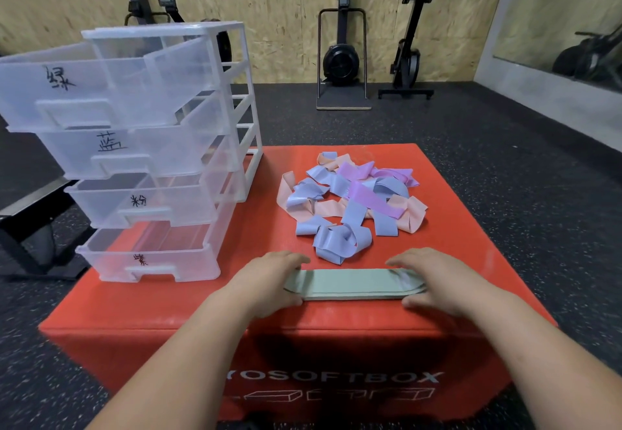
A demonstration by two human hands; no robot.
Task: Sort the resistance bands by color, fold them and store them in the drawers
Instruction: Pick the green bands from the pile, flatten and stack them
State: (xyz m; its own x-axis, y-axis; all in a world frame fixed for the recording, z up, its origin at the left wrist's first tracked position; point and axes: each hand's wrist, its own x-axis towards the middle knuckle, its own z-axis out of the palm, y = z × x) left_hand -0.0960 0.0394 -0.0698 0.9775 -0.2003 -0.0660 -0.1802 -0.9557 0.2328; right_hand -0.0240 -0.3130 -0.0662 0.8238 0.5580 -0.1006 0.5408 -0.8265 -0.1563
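Observation:
A stack of pale green resistance bands lies flat along the near edge of the red soft box. My left hand grips its left end, thumb at the near edge and fingers over the far edge. My right hand grips the right end the same way. Behind them a tangled pile of blue, pink and purple bands sits mid-box. At the left stands a clear plastic drawer unit with several drawers pulled open, each labelled in black marker.
The red box stands on dark rubber gym flooring. Exercise machines line the wooden back wall. A black bench frame sits left of the box, below the drawers.

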